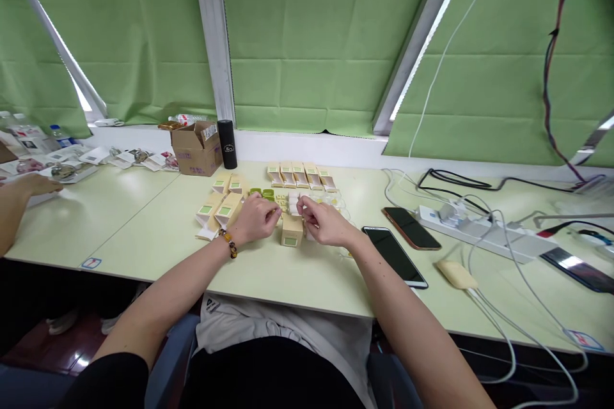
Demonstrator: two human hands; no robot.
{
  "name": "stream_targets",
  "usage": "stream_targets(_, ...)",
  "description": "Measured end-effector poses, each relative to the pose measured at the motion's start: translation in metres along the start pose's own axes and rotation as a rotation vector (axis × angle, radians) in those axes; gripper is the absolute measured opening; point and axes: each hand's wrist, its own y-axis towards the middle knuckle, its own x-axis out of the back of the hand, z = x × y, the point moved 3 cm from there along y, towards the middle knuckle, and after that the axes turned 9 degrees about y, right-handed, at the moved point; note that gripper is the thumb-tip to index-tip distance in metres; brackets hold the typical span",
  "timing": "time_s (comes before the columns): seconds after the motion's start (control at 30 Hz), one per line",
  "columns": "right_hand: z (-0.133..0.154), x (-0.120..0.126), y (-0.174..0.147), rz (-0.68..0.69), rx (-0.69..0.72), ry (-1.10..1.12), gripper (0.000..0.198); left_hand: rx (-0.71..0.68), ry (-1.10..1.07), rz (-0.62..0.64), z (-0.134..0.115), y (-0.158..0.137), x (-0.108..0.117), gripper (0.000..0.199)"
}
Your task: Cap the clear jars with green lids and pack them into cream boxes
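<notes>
My left hand (258,218), with a beaded bracelet on its wrist, is closed with fingertips pinched just left of a small tan carton (291,232). My right hand (323,222) is closed too, its fingers bent together over the carton's right side. Whatever either hand pinches is too small to make out. The carton stands on the table with a green label facing me. Behind the hands lie small green pieces (261,193), small yellow pieces (282,201) and white rounded pieces (293,199), partly hidden. Clear items with yellow parts (338,203) lie beyond my right hand.
Open tan cartons stand in a back row (300,176) and a left group (218,208). A cardboard box (197,150) and black bottle (227,144) stand behind. Phones (394,255), a power strip (484,233) and cables lie right. Another person's hand (31,186) is at far left.
</notes>
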Motion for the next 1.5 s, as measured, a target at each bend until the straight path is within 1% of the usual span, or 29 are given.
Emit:
stream_targets(0.1, 0.000, 0.001, 0.001, -0.023, -0.032, -0.024, 0.037, 0.001, -0.015, 0.013, 0.000, 0.000, -0.001, 0.032)
stream_targets(0.17, -0.002, 0.002, 0.002, -0.058, -0.081, -0.064, 0.037, 0.001, -0.028, 0.007, 0.000, 0.000, -0.001, 0.027)
stream_targets(0.3, -0.015, 0.007, 0.005, -0.187, -0.260, -0.246, 0.039, -0.008, -0.109, 0.002, -0.001, 0.001, 0.002, 0.019)
stream_targets(0.43, -0.031, 0.011, 0.006, -0.271, -0.423, -0.427, 0.040, -0.007, -0.187, 0.112, -0.002, 0.002, 0.003, 0.026)
stream_targets(0.57, -0.037, 0.012, 0.006, -0.291, -0.538, -0.473, 0.036, -0.052, -0.202, 0.242, -0.004, 0.002, 0.000, 0.041)
stream_targets(0.67, -0.036, 0.011, 0.006, -0.289, -0.565, -0.471, 0.036, -0.092, -0.158, 0.308, -0.008, 0.003, -0.002, 0.054)
stream_targets(0.77, -0.035, 0.010, 0.006, -0.278, -0.570, -0.469, 0.037, -0.106, -0.103, 0.335, -0.014, 0.004, -0.003, 0.060)
stream_targets(1.0, -0.032, 0.008, 0.008, -0.285, -0.550, -0.468, 0.038, -0.131, -0.049, 0.338, -0.026, 0.008, -0.003, 0.050)
stream_targets(1.13, -0.030, 0.007, 0.008, -0.284, -0.563, -0.463, 0.039, -0.134, -0.039, 0.339, -0.024, 0.014, 0.007, 0.046)
stream_targets(1.2, -0.029, 0.007, 0.008, -0.287, -0.565, -0.465, 0.039, -0.112, -0.037, 0.308, -0.013, 0.023, 0.016, 0.047)
stream_targets(1.27, -0.028, 0.007, 0.008, -0.296, -0.555, -0.465, 0.039, -0.058, -0.023, 0.270, 0.008, 0.038, 0.025, 0.051)
stream_targets(1.37, -0.027, 0.006, 0.009, -0.305, -0.538, -0.458, 0.038, 0.076, 0.076, 0.247, 0.054, 0.072, 0.030, 0.052)
stream_targets(1.43, -0.026, 0.006, 0.009, -0.304, -0.534, -0.457, 0.038, 0.171, 0.172, 0.259, 0.087, 0.096, 0.027, 0.053)
stream_targets(1.5, -0.026, 0.005, 0.009, -0.299, -0.538, -0.463, 0.038, 0.235, 0.248, 0.275, 0.116, 0.115, 0.019, 0.056)
